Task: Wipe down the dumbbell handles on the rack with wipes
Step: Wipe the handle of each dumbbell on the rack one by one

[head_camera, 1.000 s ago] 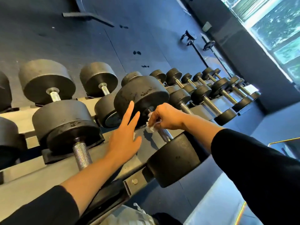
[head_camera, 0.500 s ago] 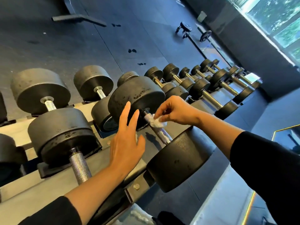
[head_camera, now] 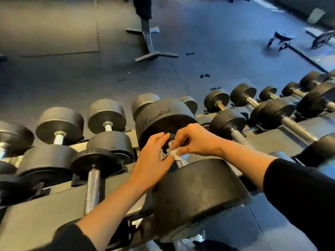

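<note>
Head: right hand [head_camera: 195,140] grip pinches wipe [head_camera: 174,152] on handle [head_camera: 181,162]; left hand [head_camera: 152,163] open beside.

Matte black round rubber dumbbell heads [head_camera: 197,189] carry silver, cross-hatch-knurled steel handles [head_camera: 92,189]. The small crumpled wipe [head_camera: 174,152] is white; both long sleeves [head_camera: 301,194] are black. Dark grey rubber floor tiles [head_camera: 63,33].

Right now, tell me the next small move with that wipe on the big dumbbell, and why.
Probably draw the white wipe down the knurled handle toward the near weight head. The right hand pinches the wipe at the handle's far end, by the rear head, so the short bare stretch below looks unwiped. The left hand is open beside it.
</note>
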`<action>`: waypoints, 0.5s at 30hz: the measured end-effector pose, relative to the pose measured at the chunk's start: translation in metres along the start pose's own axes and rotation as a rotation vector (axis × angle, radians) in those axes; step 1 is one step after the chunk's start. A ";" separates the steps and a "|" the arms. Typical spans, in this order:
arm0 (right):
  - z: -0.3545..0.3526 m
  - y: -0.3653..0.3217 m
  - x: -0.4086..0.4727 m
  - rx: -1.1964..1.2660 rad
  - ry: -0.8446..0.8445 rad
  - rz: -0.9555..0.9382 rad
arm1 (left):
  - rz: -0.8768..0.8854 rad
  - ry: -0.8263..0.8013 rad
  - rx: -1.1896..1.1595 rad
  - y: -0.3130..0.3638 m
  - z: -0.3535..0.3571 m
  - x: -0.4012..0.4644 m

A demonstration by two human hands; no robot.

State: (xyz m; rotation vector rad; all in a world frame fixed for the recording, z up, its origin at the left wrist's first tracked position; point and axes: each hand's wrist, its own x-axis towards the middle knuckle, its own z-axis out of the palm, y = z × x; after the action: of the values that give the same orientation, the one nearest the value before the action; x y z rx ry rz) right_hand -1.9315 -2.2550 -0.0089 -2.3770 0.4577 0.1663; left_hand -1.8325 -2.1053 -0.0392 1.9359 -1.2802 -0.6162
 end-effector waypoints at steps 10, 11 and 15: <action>-0.005 0.040 -0.008 0.180 0.107 -0.040 | -0.383 0.021 0.021 0.050 -0.007 -0.002; -0.004 0.046 -0.003 0.133 0.195 0.003 | -0.405 0.033 0.013 0.055 -0.008 -0.001; 0.008 0.057 0.004 0.203 0.269 0.019 | -0.453 0.058 0.082 0.077 0.000 0.006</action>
State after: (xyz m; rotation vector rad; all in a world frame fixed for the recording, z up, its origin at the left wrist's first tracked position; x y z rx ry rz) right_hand -1.9490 -2.2898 -0.0510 -2.2031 0.5935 -0.1861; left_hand -1.8750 -2.1294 0.0211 2.3159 -0.8417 -0.7296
